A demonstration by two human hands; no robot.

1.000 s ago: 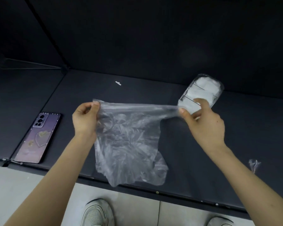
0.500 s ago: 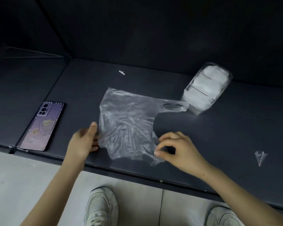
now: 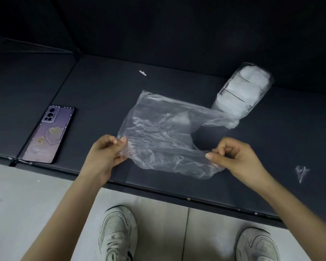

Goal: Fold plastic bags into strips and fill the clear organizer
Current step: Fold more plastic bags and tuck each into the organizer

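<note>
A clear, crinkled plastic bag lies spread on the dark table, one handle trailing right toward the organizer. My left hand pinches the bag's near left edge between thumb and fingers. My right hand pinches the near right edge, and a fold line stretches taut between the two hands. The clear organizer lies at the back right, its divided compartments packed with white folded bags.
A purple phone lies face down at the table's left. A small plastic scrap sits at the right and a tiny white piece at the back. Dark walls close in behind. My white shoes stand on the floor below the table edge.
The bag, held up stretched a second ago, was laid flat on the table. Both hands then came to its near edge and now pinch it, lifting that edge.
</note>
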